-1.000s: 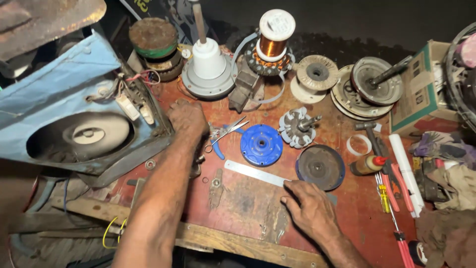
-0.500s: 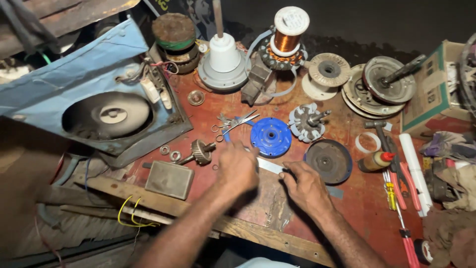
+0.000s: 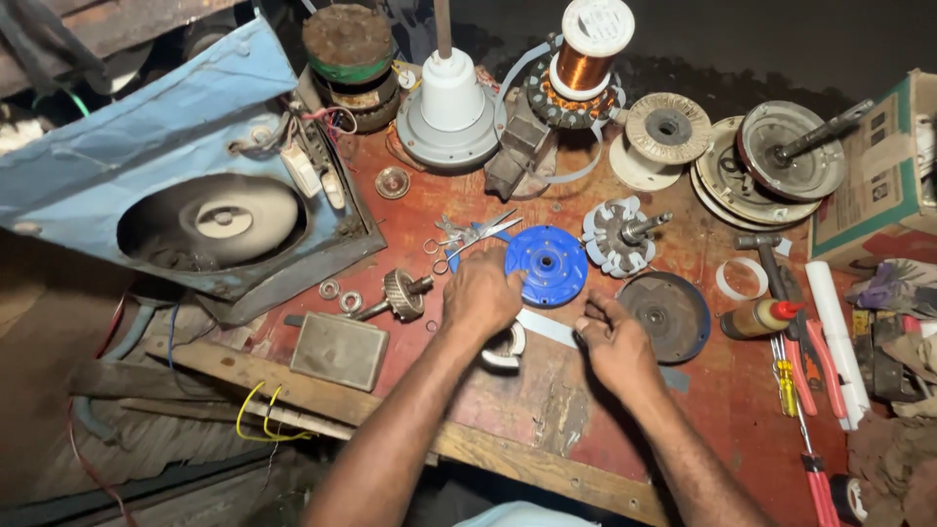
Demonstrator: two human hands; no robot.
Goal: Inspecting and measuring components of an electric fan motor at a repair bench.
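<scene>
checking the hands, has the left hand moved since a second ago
Yes. The left hand has come back from beside the blue housing to below the blue disc.

Blue disc (image 3: pixel 547 264), copper spool (image 3: pixel 585 66) — table (image 3: pixel 468 185) seemingly red

The left hand (image 3: pixel 481 293), which a second ago reached toward the scissors (image 3: pixel 467 237), now rests beside the right hand (image 3: pixel 613 340) on a metal ring (image 3: pixel 505 347) and the pale strip (image 3: pixel 547 329).

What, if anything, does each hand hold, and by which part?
The left hand and the right hand pinch a pale flat strip at opposite ends; a metal ring lies under the left hand.
</scene>
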